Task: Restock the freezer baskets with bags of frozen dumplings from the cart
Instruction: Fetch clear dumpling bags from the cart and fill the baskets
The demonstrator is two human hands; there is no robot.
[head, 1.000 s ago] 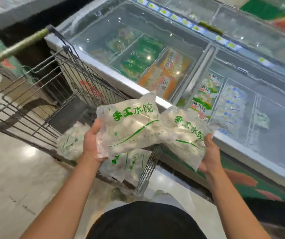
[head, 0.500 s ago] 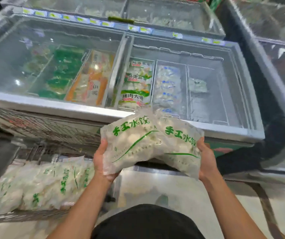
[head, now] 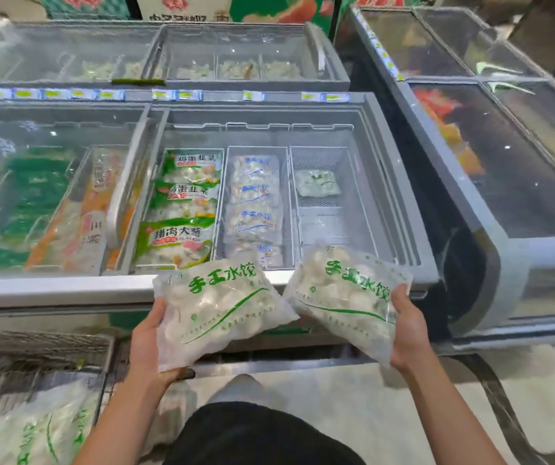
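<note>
My left hand (head: 147,337) grips a clear bag of dumplings with green lettering (head: 219,307) by its left edge. A second, matching bag of dumplings (head: 343,297) is held by my right hand (head: 408,325) at its right edge. Both bags hang in front of the open freezer's near rim (head: 68,290). Behind them, the right wire basket (head: 353,209) holds one such bag (head: 317,183) at its far end. The middle basket (head: 255,206) is stacked with blue-lettered bags. More green-lettered bags (head: 34,427) lie in the cart (head: 44,354) at lower left.
The left basket holds green-labelled bags (head: 182,209). A sliding glass lid (head: 44,196) covers the freezer's left half. Another chest freezer (head: 504,169) stands to the right, and one more (head: 235,55) behind. Pale floor (head: 370,397) lies beneath my arms.
The two bags, overlapping before, have moved apart, one in each hand. My view has swung right and closer to the open freezer; the cart has slid to the lower left.
</note>
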